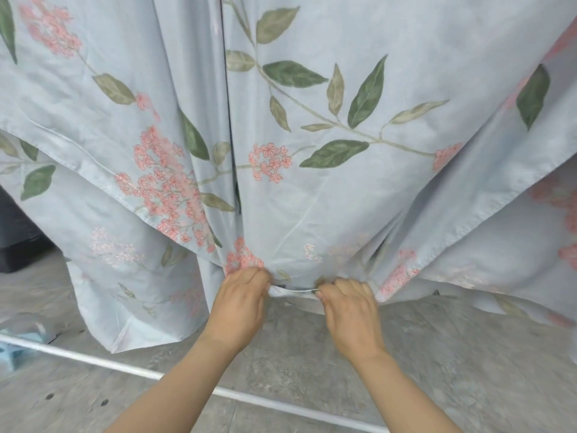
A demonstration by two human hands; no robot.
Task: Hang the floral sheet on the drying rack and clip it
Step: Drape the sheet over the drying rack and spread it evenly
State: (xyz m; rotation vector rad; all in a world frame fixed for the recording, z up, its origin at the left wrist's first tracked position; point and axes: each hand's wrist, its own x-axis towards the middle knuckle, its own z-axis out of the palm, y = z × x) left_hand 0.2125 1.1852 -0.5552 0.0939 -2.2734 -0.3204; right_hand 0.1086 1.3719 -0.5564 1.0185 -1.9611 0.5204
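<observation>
1. The left hand (pixel 240 303) reaches forward and down from the lower middle of the view, back of the hand up. Its fingers (pixel 249 276) are curled and bunch the bottom edge of the floral sheet (pixel 312 198).
2. The right hand (pixel 349 310) lies just beside it in the same pose, knuckles up. Its fingers (pixel 346 285) are curled and pinch the same edge.
3. A short piece of hem (pixel 292 290) runs taut between the two hands (they are near each other but apart).
4. The sheet hangs in front of the person and fills most of the view, pale blue with pink flower clusters and green leaves. It falls in long folds, and its lower edge sits gathered just above the floor (pixel 296 354).
5. Count: two hands, both on the sheet; one sheet; one white bar (pixel 93 359) slanting low across the grey floor, nearer than the hands.
6. At the left edge are a dark object (pixel 15 232) and a blue item (pixel 7 354), both too blurred to identify.
</observation>
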